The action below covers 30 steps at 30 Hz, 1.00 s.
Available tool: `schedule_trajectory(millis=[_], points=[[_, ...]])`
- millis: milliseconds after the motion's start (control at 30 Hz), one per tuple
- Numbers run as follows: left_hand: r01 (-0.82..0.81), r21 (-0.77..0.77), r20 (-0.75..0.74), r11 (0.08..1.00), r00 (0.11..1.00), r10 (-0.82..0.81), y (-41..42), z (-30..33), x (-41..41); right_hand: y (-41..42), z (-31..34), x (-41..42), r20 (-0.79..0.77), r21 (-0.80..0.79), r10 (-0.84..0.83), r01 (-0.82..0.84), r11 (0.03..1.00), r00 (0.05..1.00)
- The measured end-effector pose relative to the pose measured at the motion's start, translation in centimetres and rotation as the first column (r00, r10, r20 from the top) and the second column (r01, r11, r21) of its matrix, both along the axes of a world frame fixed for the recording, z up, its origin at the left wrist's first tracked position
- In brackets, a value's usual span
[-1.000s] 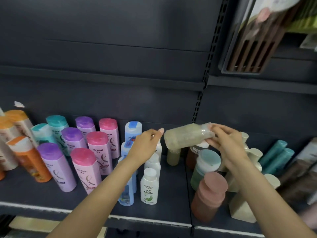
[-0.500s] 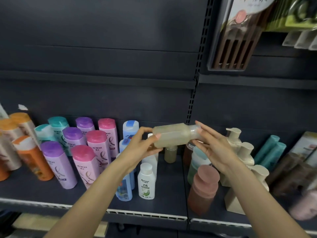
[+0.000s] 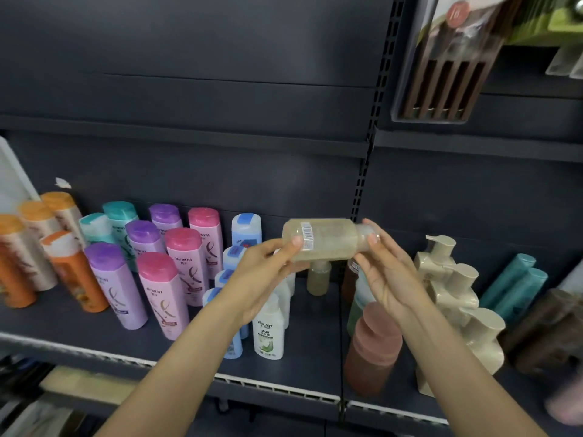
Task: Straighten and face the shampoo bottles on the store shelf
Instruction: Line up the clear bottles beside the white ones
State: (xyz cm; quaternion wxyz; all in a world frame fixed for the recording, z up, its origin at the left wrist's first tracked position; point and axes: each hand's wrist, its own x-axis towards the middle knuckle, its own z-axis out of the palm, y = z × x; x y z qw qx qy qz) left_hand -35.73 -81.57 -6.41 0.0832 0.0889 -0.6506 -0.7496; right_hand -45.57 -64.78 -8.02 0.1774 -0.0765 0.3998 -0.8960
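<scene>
We hold the clear bottle (image 3: 325,239) sideways between our hands: left hand (image 3: 265,279) gripping its base, right hand (image 3: 388,272) pinching its cap.

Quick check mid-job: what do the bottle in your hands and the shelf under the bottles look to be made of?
Held bottle: likely translucent plastic, smooth; pale yellowish liquid shows through, a barcode sticker sits on its side. The left hand and right hand hold it sideways. Shelf: probably painted metal, matte dark grey, judging by the slotted upright behind.
</scene>
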Motion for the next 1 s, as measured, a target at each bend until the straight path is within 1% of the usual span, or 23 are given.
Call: schedule_trajectory(millis=[33, 67, 133, 233, 300, 333, 367, 400, 433, 467, 567, 633, 700, 767, 833, 867, 933, 1000], points=[[0.043, 0.070, 0.022, 0.997, 0.999, -0.044, 0.0, 0.0, 0.1, -0.2, -0.1, 0.0, -0.005, -0.013, 0.002, -0.002, 1.000, 1.000], [0.054, 0.101, 0.034, 0.993, 0.998, -0.058, 0.0, 0.1, 0.1, -0.4, -0.2, -0.1, -0.009, -0.026, 0.006, -0.007, 1.000, 1.000], [0.027, 0.097, 0.044, 0.995, 0.999, -0.032, -0.3, 0.1, 0.2, -0.4, -0.3, -0.4, -0.023, -0.041, 0.041, -0.042, 0.998, 0.999], [-0.011, 0.138, 0.031, 0.990, 0.999, 0.007, -0.8, -0.1, 0.3, -0.4, -0.3, -0.8, -0.072, 0.024, 0.140, -0.139, 0.990, 0.988], [-0.022, 0.178, 0.020, 0.984, 1.000, 0.019, -1.2, -0.3, 0.4, -0.5, -0.4, -0.8, -0.073, 0.083, 0.133, -0.127, 0.989, 0.988], [-0.029, 0.145, 0.005, 0.989, 1.000, 0.028, -1.3, -0.4, 0.5, -0.6, -0.4, -0.7, -0.071, 0.107, 0.116, -0.108, 0.988, 0.991], [-0.042, 0.045, -0.021, 0.998, 0.999, 0.043, -1.4, -0.5, 0.6, -0.8, -0.4, -0.7, -0.074, 0.137, 0.102, -0.092, 0.986, 0.992], [-0.062, -0.099, -0.062, 0.993, 0.996, 0.056, -1.5, -0.6, 0.7, -1.0, -0.4, -0.7, -0.079, 0.161, 0.098, -0.085, 0.983, 0.992], [-0.082, -0.235, -0.105, 0.969, 0.993, 0.058, -1.6, -0.6, 0.7, -1.1, -0.4, -0.7, -0.085, 0.183, 0.098, -0.081, 0.980, 0.992], [-0.093, -0.329, -0.147, 0.940, 0.988, 0.047, -1.6, -0.6, 0.8, -1.3, -0.3, -0.7, -0.087, 0.197, 0.100, -0.082, 0.977, 0.991], [-0.118, -0.490, -0.246, 0.864, 0.969, -0.007, -1.7, -0.7, 0.8, -1.4, -0.1, -1.4, -0.082, 0.266, 0.105, -0.080, 0.961, 0.991], [-0.150, -0.531, -0.290, 0.834, 0.957, -0.013, -1.9, -0.8, 0.5, -1.6, 0.0, -1.7, -0.070, 0.298, 0.122, -0.096, 0.950, 0.990], [-0.164, -0.503, -0.307, 0.848, 0.952, 0.002, -2.1, -1.1, 0.2, -1.7, 0.2, -1.8, -0.078, 0.300, 0.145, -0.115, 0.947, 0.986], [-0.162, -0.481, -0.295, 0.862, 0.955, 0.015, -2.4, -1.4, -0.1, -1.8, 0.4, -2.0, -0.105, 0.308, 0.149, -0.110, 0.945, 0.983], [-0.140, -0.490, -0.266, 0.860, 0.964, 0.005, -2.7, -1.8, -0.7, -1.7, 0.7, -2.2, -0.119, 0.307, 0.108, -0.067, 0.949, 0.987], [-0.132, -0.514, -0.246, 0.847, 0.969, 0.001, -2.9, -2.2, -1.0, -1.7, 0.8, -2.3, -0.130, 0.314, 0.080, -0.035, 0.949, 0.988], [-0.131, -0.601, -0.189, 0.788, 0.982, 0.019, -3.2, -2.9, -1.8, -1.6, 1.0, -2.6, -0.190, 0.367, 0.022, 0.050, 0.929, 0.982], [-0.136, -0.683, -0.134, 0.718, 0.989, 0.060, -3.8, -3.7, -2.6, -1.8, 1.2, -3.1, -0.297, 0.468, -0.011, 0.156, 0.870, 0.955]])
